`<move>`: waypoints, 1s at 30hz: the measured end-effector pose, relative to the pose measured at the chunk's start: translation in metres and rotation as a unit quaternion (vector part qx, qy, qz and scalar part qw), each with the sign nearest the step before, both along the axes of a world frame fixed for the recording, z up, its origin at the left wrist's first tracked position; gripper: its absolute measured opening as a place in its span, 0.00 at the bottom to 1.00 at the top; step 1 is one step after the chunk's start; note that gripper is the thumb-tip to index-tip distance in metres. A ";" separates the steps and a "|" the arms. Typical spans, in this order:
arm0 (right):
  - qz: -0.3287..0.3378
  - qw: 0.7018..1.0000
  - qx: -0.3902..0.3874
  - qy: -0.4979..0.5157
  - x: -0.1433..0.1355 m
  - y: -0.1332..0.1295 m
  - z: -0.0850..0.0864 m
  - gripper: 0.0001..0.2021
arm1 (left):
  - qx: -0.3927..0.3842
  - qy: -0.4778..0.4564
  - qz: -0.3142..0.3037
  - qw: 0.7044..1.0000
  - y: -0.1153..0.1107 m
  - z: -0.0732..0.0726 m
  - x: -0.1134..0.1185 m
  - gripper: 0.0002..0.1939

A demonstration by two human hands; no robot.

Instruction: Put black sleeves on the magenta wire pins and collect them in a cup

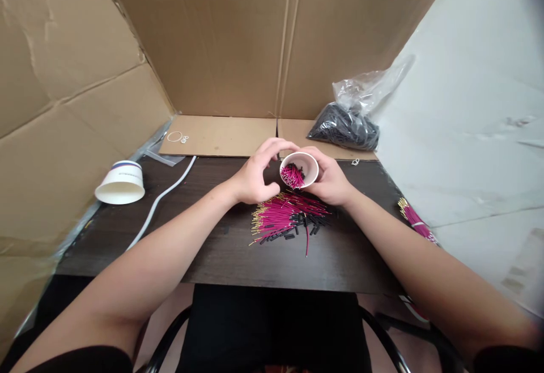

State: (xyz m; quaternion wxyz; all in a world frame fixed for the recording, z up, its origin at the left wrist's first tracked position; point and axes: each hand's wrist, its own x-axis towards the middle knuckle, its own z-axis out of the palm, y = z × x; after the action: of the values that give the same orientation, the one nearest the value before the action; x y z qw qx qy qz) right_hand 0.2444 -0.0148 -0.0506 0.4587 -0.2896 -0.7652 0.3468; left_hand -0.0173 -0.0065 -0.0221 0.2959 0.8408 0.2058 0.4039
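A white paper cup [313,164] is tilted so its mouth faces me, and my right hand [330,178] wraps round its right side. Inside the cup sit short magenta wires [292,176] with pale tips, and some black pieces among them. On the cup's left, my left hand [257,176] is curved with thumb and fingers apart; its fingertips come close to the rim, and I cannot tell if they touch. Below both hands, a fanned pile of magenta wires [280,212] with gold ends lies on the dark table, with short black tubes [289,236] along its near edge.
A white paper bowl [121,183] lies mouth-down at the left, near a grey cable [164,193]. A clear bag of black pieces [346,126] rests at the back right. A bundle of magenta wires [416,221] lies at the right edge. Cardboard walls [225,38] enclose the back and left.
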 end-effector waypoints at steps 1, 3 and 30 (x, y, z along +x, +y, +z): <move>0.010 1.000 -0.011 0.008 0.000 0.001 -0.001 0.32 | 0.028 0.014 0.006 1.000 -0.002 0.001 0.000 0.43; 0.025 0.999 -0.021 0.015 -0.001 0.001 -0.003 0.32 | 0.059 0.030 0.020 0.998 -0.005 0.002 0.003 0.43; -0.061 0.965 0.139 -0.214 0.000 -0.003 -0.010 0.23 | 0.118 0.219 0.366 0.897 0.047 -0.014 -0.039 0.45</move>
State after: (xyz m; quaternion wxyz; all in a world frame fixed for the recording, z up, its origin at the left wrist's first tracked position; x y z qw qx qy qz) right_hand 0.2444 -0.0177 -0.0606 0.3408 -0.3368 -0.8668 0.1385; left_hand -0.0561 0.0401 -0.0361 -0.0266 0.8020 0.5098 0.3102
